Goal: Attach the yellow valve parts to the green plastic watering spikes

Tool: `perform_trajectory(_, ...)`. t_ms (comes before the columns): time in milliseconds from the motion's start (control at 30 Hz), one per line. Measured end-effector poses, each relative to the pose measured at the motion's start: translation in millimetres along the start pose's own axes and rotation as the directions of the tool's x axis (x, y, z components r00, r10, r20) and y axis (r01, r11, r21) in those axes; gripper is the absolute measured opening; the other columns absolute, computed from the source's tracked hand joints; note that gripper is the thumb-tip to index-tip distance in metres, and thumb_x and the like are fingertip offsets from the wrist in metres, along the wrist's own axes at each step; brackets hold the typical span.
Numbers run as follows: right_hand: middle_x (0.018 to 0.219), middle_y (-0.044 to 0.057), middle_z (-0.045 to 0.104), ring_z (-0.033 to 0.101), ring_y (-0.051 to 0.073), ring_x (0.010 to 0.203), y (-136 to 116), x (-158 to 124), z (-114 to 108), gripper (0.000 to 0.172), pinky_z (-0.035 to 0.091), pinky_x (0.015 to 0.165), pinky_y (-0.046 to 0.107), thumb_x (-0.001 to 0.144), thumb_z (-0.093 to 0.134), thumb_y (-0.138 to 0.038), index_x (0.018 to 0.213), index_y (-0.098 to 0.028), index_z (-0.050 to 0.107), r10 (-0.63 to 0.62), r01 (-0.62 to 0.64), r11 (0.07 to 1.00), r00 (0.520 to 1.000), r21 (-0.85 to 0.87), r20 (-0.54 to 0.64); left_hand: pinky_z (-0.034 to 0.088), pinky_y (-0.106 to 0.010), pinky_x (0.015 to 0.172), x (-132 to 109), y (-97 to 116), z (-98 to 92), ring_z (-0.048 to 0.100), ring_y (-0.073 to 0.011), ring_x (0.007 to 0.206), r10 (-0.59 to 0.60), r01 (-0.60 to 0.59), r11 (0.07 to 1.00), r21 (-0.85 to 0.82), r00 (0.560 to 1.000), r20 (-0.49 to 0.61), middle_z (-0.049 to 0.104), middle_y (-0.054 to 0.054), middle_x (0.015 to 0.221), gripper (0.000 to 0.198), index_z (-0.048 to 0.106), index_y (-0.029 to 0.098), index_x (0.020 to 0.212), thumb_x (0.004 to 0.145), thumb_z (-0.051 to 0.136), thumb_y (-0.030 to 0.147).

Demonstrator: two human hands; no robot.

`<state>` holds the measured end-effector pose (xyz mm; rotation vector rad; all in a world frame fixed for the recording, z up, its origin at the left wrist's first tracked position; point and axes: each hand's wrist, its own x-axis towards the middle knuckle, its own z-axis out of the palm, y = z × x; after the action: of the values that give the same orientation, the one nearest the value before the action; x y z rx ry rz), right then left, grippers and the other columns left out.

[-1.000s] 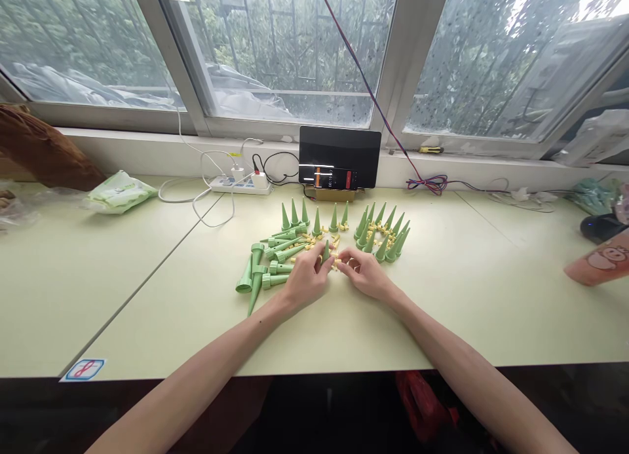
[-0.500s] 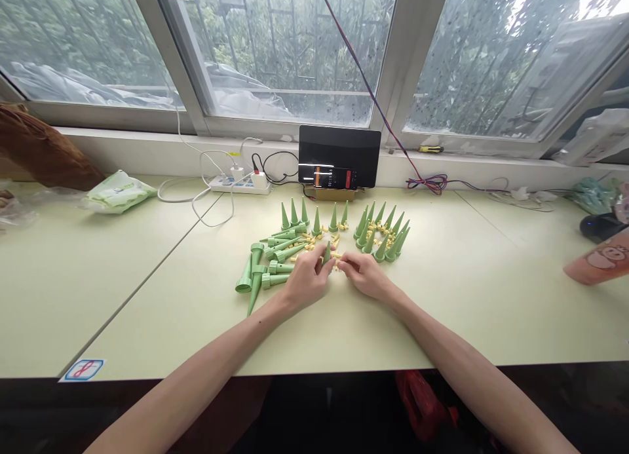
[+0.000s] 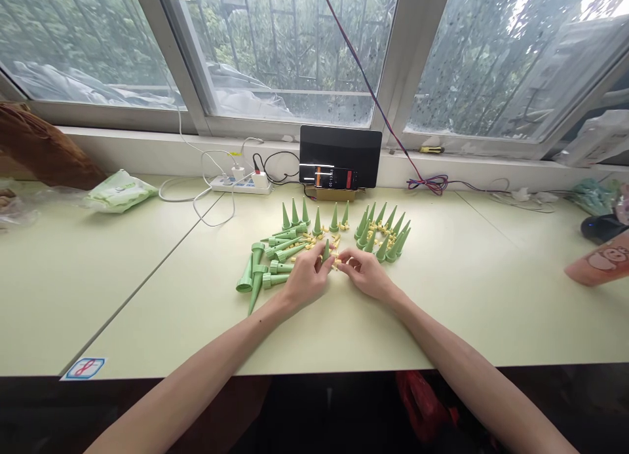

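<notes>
My left hand is closed around a green plastic watering spike, its pointed end up. Close beside it, my right hand pinches a small yellow plastic piece against the spike's lower part; the fingers hide most of this piece. More green spikes lie on their sides to the left, a few overlapping. Behind my hands, several spikes stand point up. Another upright group rings some yellow pieces at the right. Loose yellow pieces are scattered just beyond my left hand.
A dark tablet leans at the windowsill, with a phone showing a timer before it. A white power strip and cables lie at the back. A green-white packet sits left, a pink cup right.
The fingers of my right hand have shifted slightly at the yellow piece, which shows less now. My left hand keeps its hold on the spike, almost unmoved.
</notes>
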<state>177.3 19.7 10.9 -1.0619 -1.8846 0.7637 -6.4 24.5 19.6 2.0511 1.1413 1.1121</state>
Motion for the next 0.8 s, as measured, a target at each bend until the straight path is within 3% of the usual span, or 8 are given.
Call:
perform_trajectory(167,0.076,0.001,0.064,0.053,0.014,0.063,0.8,-0.1,-0.4,0.015,0.041,0.059,0.026,0.093,0.055,-0.031,0.084,-0.02,0.062,-0.013,0.013,1.0,1.0,0.006,0.005,0.028,-0.023,0.051,0.0,0.8,-1.7,0.033,-0.0092,0.048,0.017,-0.017,1.0,0.002,1.0,0.02,0.034,0.008,0.056,0.021,0.059,0.018,0.108,0.093,0.053,0.031)
perform_trajectory(367,0.067,-0.001,0.057,0.045,0.013,0.059,0.5,-0.5,-0.8,0.021,0.037,0.058,0.026,0.093,0.054,-0.032,0.078,-0.019,0.061,-0.007,0.007,0.999,1.0,-0.042,0.007,0.032,-0.022,0.052,-0.8,5.8,-5.6,0.038,-0.0077,0.049,0.05,-0.051,0.999,0.003,0.995,0.081,0.056,0.003,0.075,0.028,0.056,0.019,0.115,0.088,0.056,0.026)
perform_trajectory(633,0.06,-0.003,0.044,0.039,0.013,0.057,3.8,-0.5,-0.8,0.03,0.032,0.056,0.026,0.095,0.048,-0.03,0.067,-0.019,0.053,-0.021,0.022,0.994,1.0,-0.11,0.009,0.029,-0.022,0.049,-2.6,9.0,-5.7,0.036,-0.0084,0.049,0.017,-0.018,1.0,0.017,0.995,0.103,0.042,0.008,0.063,0.032,0.055,0.02,0.115,0.083,0.058,0.022)
perform_trajectory(800,0.061,-0.001,0.05,0.044,0.013,0.058,4.8,-0.6,-0.9,0.033,0.035,0.058,0.026,0.096,0.044,-0.029,0.065,-0.02,0.051,-0.026,0.029,0.991,0.999,-0.129,0.02,0.029,-0.021,0.049,-2.4,9.1,-5.0,0.036,-0.0075,0.048,0.028,-0.028,1.0,-0.005,0.994,0.103,0.045,0.007,0.064,0.03,0.055,0.019,0.112,0.083,0.058,0.022)
